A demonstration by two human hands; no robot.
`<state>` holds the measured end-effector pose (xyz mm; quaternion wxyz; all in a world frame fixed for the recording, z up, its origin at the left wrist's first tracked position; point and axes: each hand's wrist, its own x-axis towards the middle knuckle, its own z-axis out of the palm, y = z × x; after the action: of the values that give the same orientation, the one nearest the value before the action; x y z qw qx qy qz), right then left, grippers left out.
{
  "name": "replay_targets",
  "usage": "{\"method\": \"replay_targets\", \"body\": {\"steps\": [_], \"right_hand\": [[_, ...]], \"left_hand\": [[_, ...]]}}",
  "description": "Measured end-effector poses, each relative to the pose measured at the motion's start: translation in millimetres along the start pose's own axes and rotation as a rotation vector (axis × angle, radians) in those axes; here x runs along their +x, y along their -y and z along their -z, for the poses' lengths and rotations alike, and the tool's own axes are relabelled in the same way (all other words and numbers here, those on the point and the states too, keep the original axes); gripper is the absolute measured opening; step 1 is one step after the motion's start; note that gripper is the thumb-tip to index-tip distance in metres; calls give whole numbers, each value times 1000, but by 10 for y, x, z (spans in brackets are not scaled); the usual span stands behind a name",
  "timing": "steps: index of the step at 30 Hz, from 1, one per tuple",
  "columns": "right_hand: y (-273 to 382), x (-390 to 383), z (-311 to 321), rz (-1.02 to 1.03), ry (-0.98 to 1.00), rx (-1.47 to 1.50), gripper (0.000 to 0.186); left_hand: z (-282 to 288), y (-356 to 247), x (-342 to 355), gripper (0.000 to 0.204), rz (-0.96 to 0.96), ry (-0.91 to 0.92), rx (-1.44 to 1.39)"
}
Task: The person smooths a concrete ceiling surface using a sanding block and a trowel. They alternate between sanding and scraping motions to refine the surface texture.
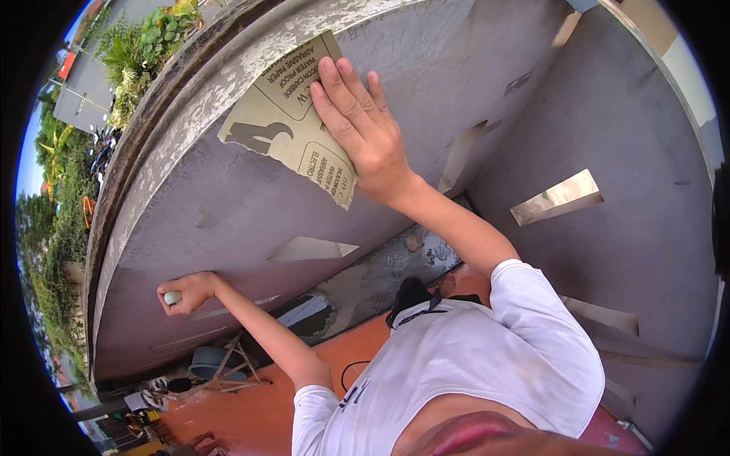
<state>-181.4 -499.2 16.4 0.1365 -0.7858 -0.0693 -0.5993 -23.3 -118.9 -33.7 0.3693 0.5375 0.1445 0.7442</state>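
At the upper middle, my right hand lies with its fingers stretched over the printed back of a torn tan sheet of sandpaper. Its thumb is out of sight, apparently behind the sheet. The sandpaper lies over the grey plastered wall, close below its curved top edge; one side of it is ragged. Lower left, my left hand is closed in a fist near the same wall, around an object with a rounded pale green end. The fingers hide the rest of that object.
Slanted rectangular openings pass through the walls, such as one in the right wall. Below are a wet grey strip and an orange floor. A blue-grey basin stands by a wooden frame. Green plants grow beyond the wall.
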Motion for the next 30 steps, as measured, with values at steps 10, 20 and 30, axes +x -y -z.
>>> {"method": "replay_targets", "body": {"steps": [10,20,30], "right_hand": [[-433,697,817,-100,-40,-288,50],[-782,831,823,71,34,-203,53],[694,671,-216,-40,-45,-160,55]], "left_hand": [[23,-26,2,29,77,7,-27],[29,-95,-14,29,146,52,-40],[58,-4,8,16,48,89,-61]]}}
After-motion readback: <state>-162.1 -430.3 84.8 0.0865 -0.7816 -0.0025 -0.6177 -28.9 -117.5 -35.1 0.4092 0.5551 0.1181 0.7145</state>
